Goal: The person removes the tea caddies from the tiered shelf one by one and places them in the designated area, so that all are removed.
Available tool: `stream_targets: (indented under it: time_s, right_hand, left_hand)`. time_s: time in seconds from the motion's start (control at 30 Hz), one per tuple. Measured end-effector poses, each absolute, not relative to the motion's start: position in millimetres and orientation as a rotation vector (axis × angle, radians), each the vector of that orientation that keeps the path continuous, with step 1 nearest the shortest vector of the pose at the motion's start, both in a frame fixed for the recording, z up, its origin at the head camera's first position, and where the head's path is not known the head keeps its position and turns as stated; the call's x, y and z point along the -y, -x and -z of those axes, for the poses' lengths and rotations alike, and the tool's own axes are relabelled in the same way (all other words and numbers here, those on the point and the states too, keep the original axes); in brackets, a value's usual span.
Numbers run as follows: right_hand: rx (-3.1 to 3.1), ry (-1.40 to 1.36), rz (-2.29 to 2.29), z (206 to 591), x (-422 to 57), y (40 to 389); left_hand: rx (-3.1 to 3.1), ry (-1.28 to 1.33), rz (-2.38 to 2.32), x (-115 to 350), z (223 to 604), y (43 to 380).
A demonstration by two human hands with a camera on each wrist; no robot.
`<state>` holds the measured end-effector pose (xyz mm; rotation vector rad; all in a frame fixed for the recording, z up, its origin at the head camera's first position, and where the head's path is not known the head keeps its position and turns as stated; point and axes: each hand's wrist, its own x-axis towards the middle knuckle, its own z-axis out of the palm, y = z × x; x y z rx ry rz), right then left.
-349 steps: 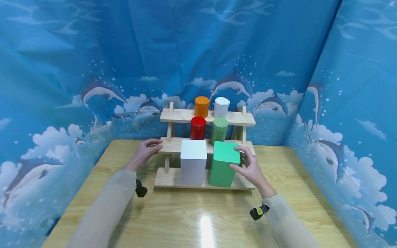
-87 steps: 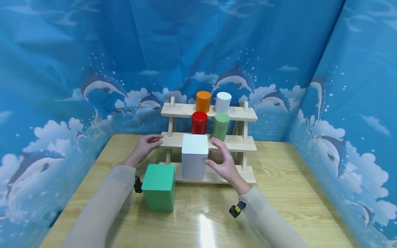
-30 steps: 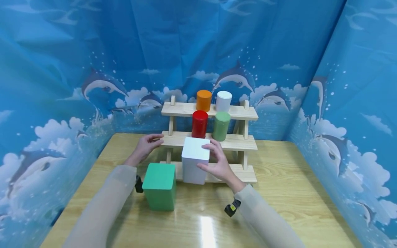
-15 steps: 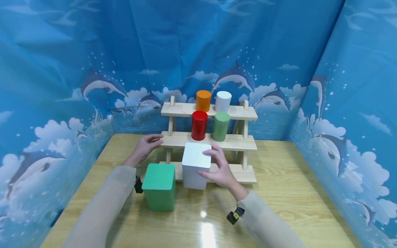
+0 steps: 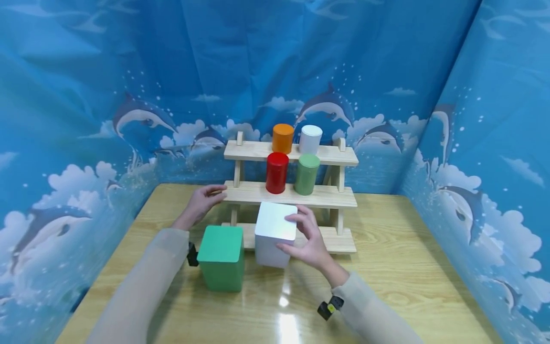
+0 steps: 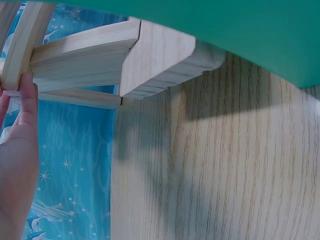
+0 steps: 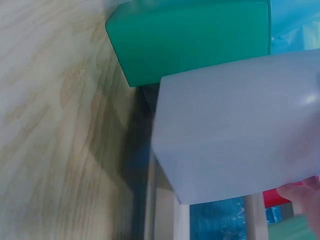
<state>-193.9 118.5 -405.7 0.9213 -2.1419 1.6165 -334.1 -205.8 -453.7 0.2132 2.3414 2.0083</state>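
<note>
My right hand (image 5: 310, 239) grips a white box (image 5: 275, 222) near its top, thumb on the front side and fingers at the right edge. The box is just in front of the lowest board; in the right wrist view its underside stands off the table. My left hand (image 5: 202, 203) pinches the left end of the middle board of a three-tier wooden shelf (image 5: 333, 197); the left wrist view shows the fingertips (image 6: 27, 87) on that board. A green box (image 5: 221, 258) stands upright on the table, left of the white box and close by my left forearm.
On the middle board stand a red canister (image 5: 277, 173) and a light green canister (image 5: 307, 175). The top board bears an orange canister (image 5: 282, 138) and a white canister (image 5: 310, 140). Blue dolphin-print curtains (image 5: 275, 62) surround the wooden table (image 5: 386, 267).
Earlier the green box left the shelf's lowest board for the table at left. My right hand then took hold of the white box and drew it forward off that board. My left hand stays put.
</note>
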Motion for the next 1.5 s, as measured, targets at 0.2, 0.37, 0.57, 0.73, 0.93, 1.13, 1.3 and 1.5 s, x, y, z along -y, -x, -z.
stream_targets:
  time_s: [0.2,0.37,0.57,0.73,0.93,1.13,1.3,1.5]
  right_hand:
    - [2.139,-0.868,-1.618,402,-125,187]
    - [2.123,-0.912,-1.620,401,-129,181]
    - [2.091,-0.943,-1.624,402,-128,175]
    - [2.029,-1.031,-1.662,405,-126,174]
    - [2.028,-1.091,-1.692,409,-122,171]
    - [2.088,-1.107,-1.713,415,-118,170]
    - [2.106,-1.105,-1.725,422,-115,172]
    - [2.135,-1.082,-1.711,427,-113,172]
  left_hand:
    - [-2.338,-0.223,-2.005,205,452,336]
    - [-2.348,-0.234,-2.006,206,450,337]
    - [-2.356,-0.225,-1.996,205,448,339]
    - [-2.355,-0.219,-1.993,204,447,339]
    - [-2.379,-0.214,-1.974,204,447,337]
    - [-2.367,-0.175,-1.966,206,449,333]
    - [-2.362,-0.169,-1.974,205,451,334]
    - [-2.382,-0.148,-1.944,204,450,333]
